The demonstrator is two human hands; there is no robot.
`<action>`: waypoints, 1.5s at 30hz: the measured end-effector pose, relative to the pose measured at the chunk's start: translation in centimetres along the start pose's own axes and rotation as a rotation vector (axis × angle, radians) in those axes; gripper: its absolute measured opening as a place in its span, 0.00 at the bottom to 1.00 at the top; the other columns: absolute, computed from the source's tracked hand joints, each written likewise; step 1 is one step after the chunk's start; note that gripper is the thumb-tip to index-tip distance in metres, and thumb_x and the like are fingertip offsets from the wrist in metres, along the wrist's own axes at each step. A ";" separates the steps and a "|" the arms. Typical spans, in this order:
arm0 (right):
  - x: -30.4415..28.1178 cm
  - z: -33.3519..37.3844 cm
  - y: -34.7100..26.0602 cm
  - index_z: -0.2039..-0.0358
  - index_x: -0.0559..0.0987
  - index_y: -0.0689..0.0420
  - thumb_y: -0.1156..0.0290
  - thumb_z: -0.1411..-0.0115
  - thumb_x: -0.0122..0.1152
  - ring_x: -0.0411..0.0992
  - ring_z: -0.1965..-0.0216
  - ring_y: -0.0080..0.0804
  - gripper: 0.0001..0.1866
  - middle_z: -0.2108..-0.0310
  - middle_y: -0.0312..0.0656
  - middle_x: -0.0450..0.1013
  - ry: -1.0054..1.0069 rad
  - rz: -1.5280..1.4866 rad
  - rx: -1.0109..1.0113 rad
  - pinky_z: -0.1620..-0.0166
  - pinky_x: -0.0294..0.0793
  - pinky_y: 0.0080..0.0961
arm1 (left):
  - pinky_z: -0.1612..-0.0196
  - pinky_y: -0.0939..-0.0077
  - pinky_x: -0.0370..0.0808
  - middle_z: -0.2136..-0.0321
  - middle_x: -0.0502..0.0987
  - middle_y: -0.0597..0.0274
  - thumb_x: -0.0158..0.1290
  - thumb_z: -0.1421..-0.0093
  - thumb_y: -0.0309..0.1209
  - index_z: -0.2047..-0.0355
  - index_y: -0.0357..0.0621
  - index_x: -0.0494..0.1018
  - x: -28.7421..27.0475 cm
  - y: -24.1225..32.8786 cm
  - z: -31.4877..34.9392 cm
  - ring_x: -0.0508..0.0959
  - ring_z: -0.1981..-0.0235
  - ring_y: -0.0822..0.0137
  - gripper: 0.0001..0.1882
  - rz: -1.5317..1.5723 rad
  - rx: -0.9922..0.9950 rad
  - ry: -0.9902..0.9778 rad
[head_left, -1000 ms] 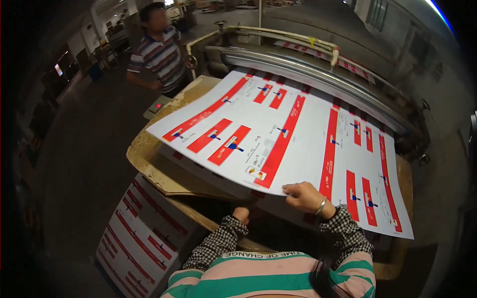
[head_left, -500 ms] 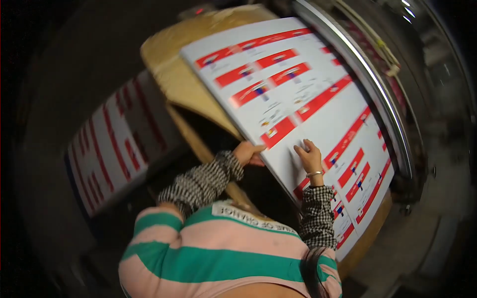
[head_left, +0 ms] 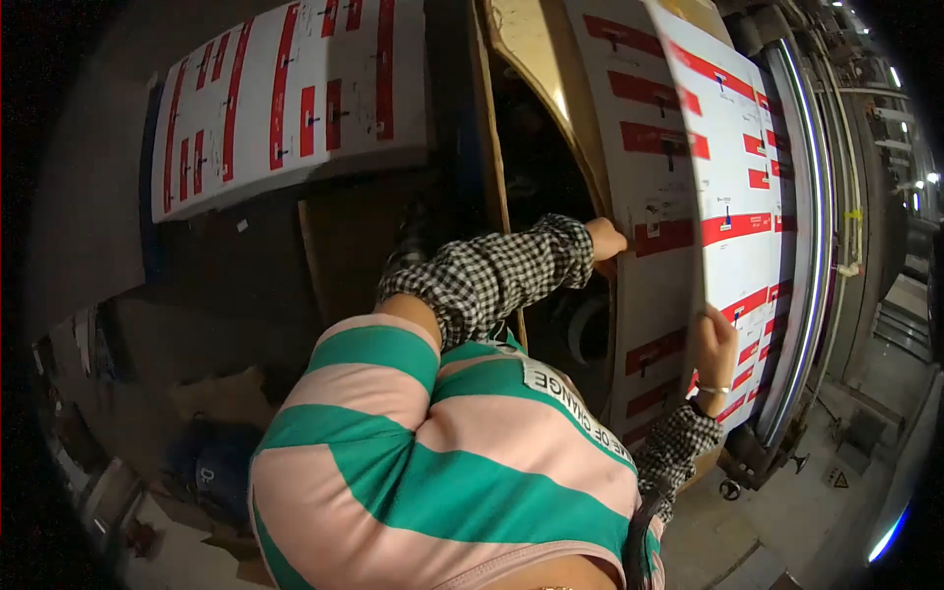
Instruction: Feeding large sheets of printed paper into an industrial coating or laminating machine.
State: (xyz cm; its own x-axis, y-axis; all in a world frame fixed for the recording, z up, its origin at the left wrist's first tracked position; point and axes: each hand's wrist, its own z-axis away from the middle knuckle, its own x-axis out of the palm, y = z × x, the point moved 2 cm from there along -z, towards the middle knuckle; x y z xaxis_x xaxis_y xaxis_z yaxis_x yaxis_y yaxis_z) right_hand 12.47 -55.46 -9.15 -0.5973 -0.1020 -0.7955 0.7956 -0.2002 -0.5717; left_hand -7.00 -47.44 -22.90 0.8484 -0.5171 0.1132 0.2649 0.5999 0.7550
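Observation:
A large white printed sheet with red bands (head_left: 739,261) is raised along its left edge, its right part lying by a metal roller. My right hand (head_left: 716,346), wearing a bracelet, has its fingers closed on that raised edge. Beneath it, in shadow, lies another printed sheet of the same kind (head_left: 649,300). At the left edge of this lower sheet is my left hand (head_left: 606,242), its fingers closed round the edge; its fingertips are partly hidden. Both forearms wear black-and-white checked sleeve covers.
A shiny metal roller (head_left: 804,246) and machine frame run along the right. A curved brown board (head_left: 536,44) stands beyond my left hand, beside a dark gap. At the far left lies a stack of similar printed sheets (head_left: 251,103). A small handwheel (head_left: 730,489) sits at lower right.
The view has turned to the right. The upper sheet's left edge has risen off the sheet below, and my right hand has gone from resting over its surface to gripping its edge.

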 end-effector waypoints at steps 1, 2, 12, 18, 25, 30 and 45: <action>0.1 0.4 -1.4 0.61 0.73 0.66 0.78 0.50 0.46 0.64 0.78 0.15 0.15 0.68 0.40 0.73 0.029 -0.039 -0.106 0.75 0.63 0.12 | 0.71 0.71 0.72 0.69 0.72 0.50 0.47 0.46 0.29 0.67 0.32 0.70 1.5 -2.9 -7.5 0.72 0.71 0.61 0.11 0.026 -0.006 0.012; 0.7 0.5 -2.8 0.60 0.73 0.66 0.78 0.50 0.46 0.62 0.79 0.14 0.15 0.67 0.40 0.73 0.057 -0.085 -0.215 0.77 0.61 0.10 | 0.76 0.70 0.68 0.78 0.68 0.51 0.43 0.44 0.27 0.75 0.34 0.68 2.4 -5.6 -14.6 0.66 0.79 0.63 0.08 -0.636 0.177 -0.095; 8.4 -0.9 6.5 0.62 0.73 0.69 0.76 0.55 0.54 0.68 0.59 0.28 0.17 0.61 0.49 0.71 0.105 -0.233 -0.074 0.56 0.67 0.20 | 0.67 0.68 0.75 0.73 0.75 0.45 0.50 0.51 0.41 0.66 0.30 0.71 -0.4 1.2 0.1 0.77 0.72 0.57 0.22 -0.293 0.775 0.012; 5.8 -7.2 11.9 0.72 0.75 0.65 0.65 0.60 0.64 0.70 0.74 0.28 0.18 0.76 0.44 0.73 0.571 0.046 0.130 0.69 0.69 0.20 | 0.69 0.66 0.76 0.67 0.74 0.51 0.50 0.47 0.32 0.55 0.38 0.65 1.2 -2.1 -4.0 0.77 0.70 0.58 0.19 0.449 0.203 -0.263; 8.5 -1.5 1.6 0.59 0.70 0.63 0.50 0.61 0.62 0.59 0.49 0.46 0.34 0.53 0.57 0.62 0.213 0.569 -0.174 0.48 0.57 0.38 | 0.66 0.68 0.76 0.63 0.73 0.53 0.49 0.48 0.25 0.57 0.38 0.65 0.3 -0.8 -0.4 0.75 0.64 0.60 0.16 0.523 0.021 -0.287; 4.8 -2.3 2.1 0.59 0.72 0.59 0.60 0.58 0.58 0.64 0.53 0.44 0.25 0.55 0.57 0.64 -0.289 0.257 -0.103 0.51 0.63 0.30 | 0.63 0.75 0.73 0.64 0.73 0.56 0.52 0.49 0.27 0.59 0.35 0.66 -0.8 0.3 -0.3 0.74 0.65 0.64 0.17 0.412 0.009 -0.463; 5.6 0.5 2.5 0.68 0.75 0.65 0.72 0.58 0.57 0.71 0.59 0.37 0.15 0.59 0.48 0.70 0.023 -0.294 -0.020 0.56 0.68 0.21 | 0.56 0.52 0.68 0.57 0.67 0.48 0.38 0.42 0.29 0.52 0.36 0.58 0.1 0.1 -1.0 0.70 0.56 0.55 0.18 0.498 0.029 -0.230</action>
State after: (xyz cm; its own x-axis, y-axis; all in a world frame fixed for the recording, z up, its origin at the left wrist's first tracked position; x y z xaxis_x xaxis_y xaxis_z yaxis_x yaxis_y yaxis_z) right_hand 11.04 -57.04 -14.90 -0.8005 -0.0202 -0.5990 0.5904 -0.1989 -0.7822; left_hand -6.40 -46.82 -23.48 0.7447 -0.2973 0.5975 -0.1588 0.7906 0.5913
